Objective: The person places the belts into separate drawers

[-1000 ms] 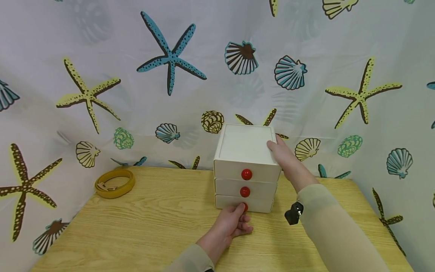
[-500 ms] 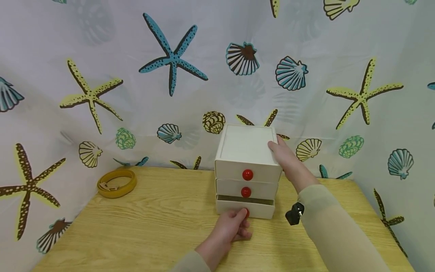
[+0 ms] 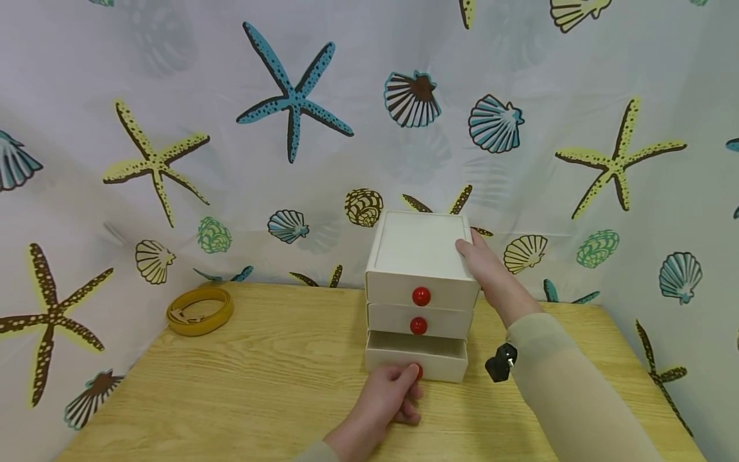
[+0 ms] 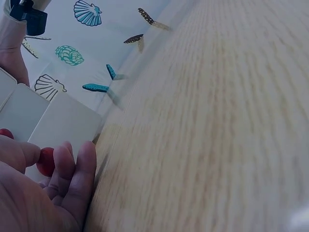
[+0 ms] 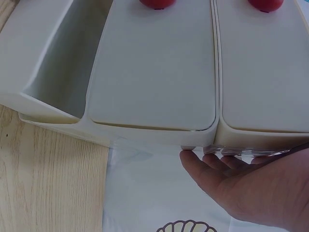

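Observation:
A small white drawer unit with red round knobs stands against the back of the table. Its bottom drawer is pulled partway out, and the inside that shows has nothing in it. My left hand pinches that drawer's red knob between thumb and fingers. The upper two drawers are closed. On the unit's right side, my right hand holds its upper edge, thumb over the top; in the right wrist view the fingers lie against the side wall.
A coiled yellow belt lies at the table's far left corner. Behind and at both sides hangs a white curtain printed with starfish and shells. The wooden table top spreads out in front of the unit.
The bottom drawer went from closed to partly out, drawn toward me by my left hand on its knob. My right hand has stayed on the unit's side.

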Available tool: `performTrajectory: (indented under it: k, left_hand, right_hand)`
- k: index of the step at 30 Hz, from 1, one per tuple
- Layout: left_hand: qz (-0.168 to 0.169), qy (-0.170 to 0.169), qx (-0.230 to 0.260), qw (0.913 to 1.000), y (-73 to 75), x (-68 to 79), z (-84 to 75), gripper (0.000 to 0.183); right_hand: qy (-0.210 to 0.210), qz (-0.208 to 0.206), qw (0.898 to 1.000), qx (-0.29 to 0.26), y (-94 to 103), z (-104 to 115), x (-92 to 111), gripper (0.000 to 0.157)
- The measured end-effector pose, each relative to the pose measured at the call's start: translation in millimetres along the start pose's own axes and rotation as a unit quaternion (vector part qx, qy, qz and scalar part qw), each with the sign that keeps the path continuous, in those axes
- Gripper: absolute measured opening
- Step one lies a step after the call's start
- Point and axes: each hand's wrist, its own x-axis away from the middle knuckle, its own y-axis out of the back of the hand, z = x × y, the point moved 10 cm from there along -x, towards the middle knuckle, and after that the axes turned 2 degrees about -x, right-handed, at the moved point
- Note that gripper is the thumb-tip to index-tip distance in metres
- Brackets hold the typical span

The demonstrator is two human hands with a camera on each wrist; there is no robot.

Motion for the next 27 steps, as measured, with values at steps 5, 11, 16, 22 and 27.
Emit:
performTrajectory:
  k: [5, 11, 16, 22, 27]
  left_hand:
    - [0.004, -0.001, -0.018, 0.9998, 2.8, 3.8, 3.5, 0.035]
    - [0.009, 0.005, -0.023, 0.9997, 4.0, 9.4, 5.1, 0.036]
    - [0.013, 0.006, -0.034, 0.9993, 4.5, 13.4, 4.4, 0.037]
    - [0.020, 0.014, -0.047, 0.9986, 4.9, 18.4, 5.6, 0.038]
    - [0.024, 0.027, -0.056, 0.9978, 5.5, 22.9, 8.0, 0.041]
  right_hand:
    - [0.016, 0.005, 1.000, -0.002, -1.4, 1, 2, 0.070]
    - [0.015, 0.005, 1.000, -0.002, -1.6, 0, 2, 0.070]
    - [0.017, 0.006, 1.000, -0.004, -1.2, 1, 3, 0.070]
    - [0.021, 0.011, 1.000, -0.015, -1.6, 3, 5, 0.071]
    - [0.021, 0.012, 1.000, -0.015, -1.9, 3, 5, 0.071]
